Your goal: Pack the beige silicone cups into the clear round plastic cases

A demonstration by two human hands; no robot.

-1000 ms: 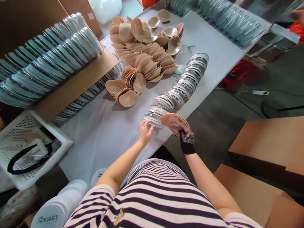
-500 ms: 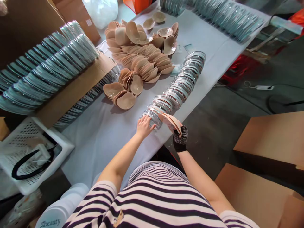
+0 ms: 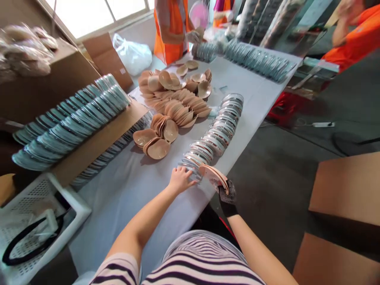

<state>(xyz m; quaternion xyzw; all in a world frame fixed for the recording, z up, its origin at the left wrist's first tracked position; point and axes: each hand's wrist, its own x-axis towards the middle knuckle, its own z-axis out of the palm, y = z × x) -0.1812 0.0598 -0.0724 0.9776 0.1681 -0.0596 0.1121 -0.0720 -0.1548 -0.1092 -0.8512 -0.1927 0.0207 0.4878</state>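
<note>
Right grip [image 3: 226,192] holds beige cups [image 3: 214,174].

Single head-worn view, looking forward and down, close over the hands, surface [image 3: 124,190] running away toward 1 o'clock

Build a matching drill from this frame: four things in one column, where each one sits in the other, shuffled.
Things:
1. left hand
2. right hand
3. white basket
4. white plastic bag

Places:
A. far end of the table, beside a cardboard box
B. bare, on the near end of the row of clear cases
C. gloved, holding a stack of beige pads at the table edge
D. near left, with a black cable inside

Pairs: 1-B, 2-C, 3-D, 4-A
</note>
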